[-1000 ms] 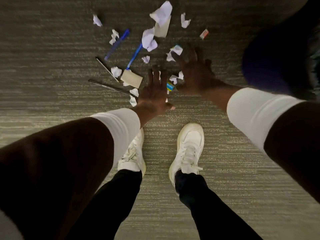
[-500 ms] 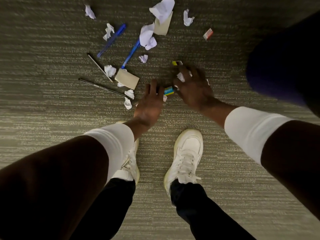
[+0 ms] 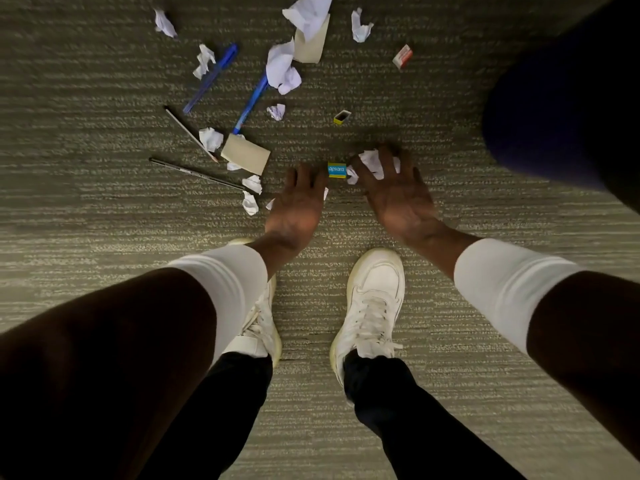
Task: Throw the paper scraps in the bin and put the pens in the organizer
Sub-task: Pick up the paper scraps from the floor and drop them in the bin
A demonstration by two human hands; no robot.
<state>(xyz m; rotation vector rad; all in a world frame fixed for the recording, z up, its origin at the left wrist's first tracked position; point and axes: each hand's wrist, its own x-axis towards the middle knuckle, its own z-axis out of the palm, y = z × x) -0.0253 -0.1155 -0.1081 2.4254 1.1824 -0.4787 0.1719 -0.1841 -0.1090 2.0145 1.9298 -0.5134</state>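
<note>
The right hand [image 3: 398,195] is down at the floor [image 3: 104,209] with its fingers curled around a few crumpled white paper scraps [image 3: 370,162], bunching them into one grip so several go to the bin in a single trip. The left hand [image 3: 299,206] lies flat and spread on the carpet, holding nothing I can see; it seems placed to corral the scraps at its fingertips. Take the small blue-and-yellow eraser [image 3: 337,170] as landmark: it sits between the two hands, touching the gathered paper. Beyond it and to its left lie the two blue pens [image 3: 251,105], a pencil [image 3: 190,133] and a dark pen [image 3: 197,174] among loose scraps and a tan paper piece [image 3: 246,154], all untouched. A yellow sharpener [image 3: 342,117] lies just beyond the eraser. Neither bin nor organizer is clearly in view; the dark shape far right of the eraser cannot be identified.
</note>
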